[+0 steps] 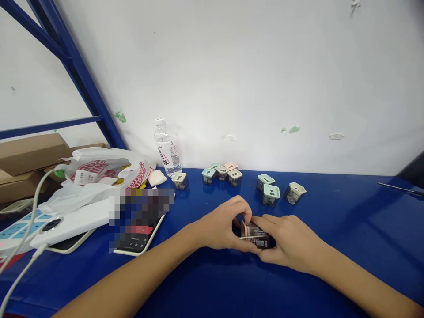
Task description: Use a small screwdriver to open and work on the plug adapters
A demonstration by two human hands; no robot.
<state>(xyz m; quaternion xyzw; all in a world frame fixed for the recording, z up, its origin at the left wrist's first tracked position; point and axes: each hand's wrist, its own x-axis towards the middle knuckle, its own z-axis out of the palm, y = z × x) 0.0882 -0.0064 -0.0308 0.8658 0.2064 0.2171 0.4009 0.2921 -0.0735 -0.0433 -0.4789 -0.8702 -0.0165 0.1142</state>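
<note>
A pencil sharpener (256, 233) with a pale pink top and a see-through dark body lies on its side between my hands, low over the blue table. My left hand (221, 225) curls round its pink end, thumb along the near edge and index finger bent over the top. From the other side, my right hand (288, 240) grips the dark body, fingers behind and thumb in front. Part of the sharpener is hidden by my fingers. Just beyond stand a mint two-hole sharpener (271, 194), another mint one (266, 181) and a tilted cream one (294, 192).
Several more sharpeners (235, 176) cluster near the wall, with a cream one (179, 180) beside a water bottle (167, 150). At left lie a phone (135, 240), a white power bank (76, 221) with cables, and plastic bags (109, 170). A thin rod (399, 188) lies far right.
</note>
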